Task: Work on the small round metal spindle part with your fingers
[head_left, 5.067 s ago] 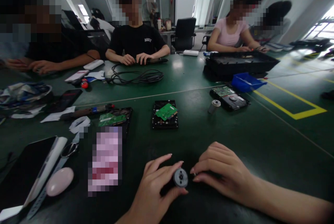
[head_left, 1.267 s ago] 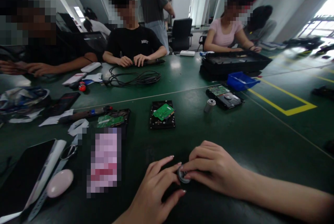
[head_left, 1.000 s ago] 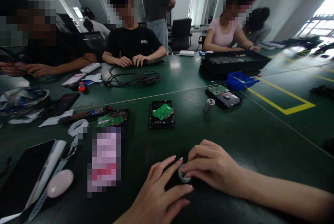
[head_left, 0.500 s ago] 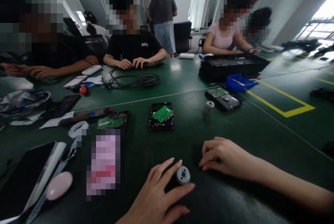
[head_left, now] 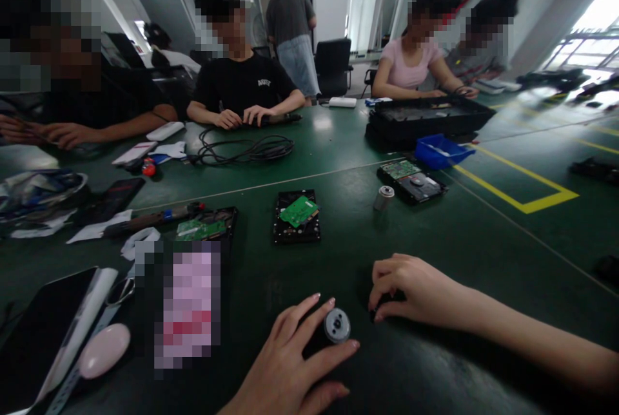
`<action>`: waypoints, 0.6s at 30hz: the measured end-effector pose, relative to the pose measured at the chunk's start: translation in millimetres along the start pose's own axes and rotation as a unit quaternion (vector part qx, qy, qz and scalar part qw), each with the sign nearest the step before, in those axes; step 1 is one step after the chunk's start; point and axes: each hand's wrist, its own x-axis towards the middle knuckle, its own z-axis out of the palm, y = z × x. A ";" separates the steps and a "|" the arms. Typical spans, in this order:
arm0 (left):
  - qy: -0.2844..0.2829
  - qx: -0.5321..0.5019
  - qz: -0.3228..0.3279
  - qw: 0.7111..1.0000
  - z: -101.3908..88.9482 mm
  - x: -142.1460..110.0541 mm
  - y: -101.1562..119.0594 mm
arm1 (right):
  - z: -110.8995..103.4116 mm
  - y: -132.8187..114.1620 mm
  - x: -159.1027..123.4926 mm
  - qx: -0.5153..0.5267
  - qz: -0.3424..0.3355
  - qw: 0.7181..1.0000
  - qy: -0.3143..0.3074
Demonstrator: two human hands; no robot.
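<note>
Upright on the green table stands a small motor (head_left: pixel 337 325), a metal cylinder with a round top and a few holes. My left hand (head_left: pixel 294 354) has its index and middle fingers on either side of it; the thumb lies apart. To the right, my right hand (head_left: pixel 403 287) rests on the table with fingers curled and fingertips brought together. A tiny dark thing seems to be at those tips, too small to name. Beyond my hands lie a hard drive with a loose green circuit board (head_left: pixel 300 211) on top and a second metal cylinder (head_left: pixel 383 198).
Another opened drive (head_left: pixel 412 180) lies by a blue bin (head_left: pixel 443 152) and a black tray (head_left: pixel 430 115). At left are an electric screwdriver (head_left: pixel 155 218), a tablet-like device (head_left: pixel 46 337) and a pink oval case (head_left: pixel 104 350). Several people sit across the table; a coiled cable (head_left: pixel 246 149) lies there.
The view has shifted slightly. Both hands keep nearly the same pose, and the motor stays between the left fingers. A dark spot now shows more clearly at the right fingertips.
</note>
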 end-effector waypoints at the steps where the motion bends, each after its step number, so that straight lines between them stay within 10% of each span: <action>1: 0.003 -0.001 0.001 1.000 -0.1 0.4 0.2 | 1.0 -0.5 0.6 0.006 -0.006 1.000 0.015; 9: -0.034 -0.001 -0.010 0.999 -9.4 6.8 3.8 | 12.8 -29.0 2.5 0.118 -0.097 0.966 0.211; 18: -0.050 -0.003 -0.016 0.999 -17.9 12.9 8.0 | 24.6 -40.5 7.7 0.094 -0.142 0.961 0.219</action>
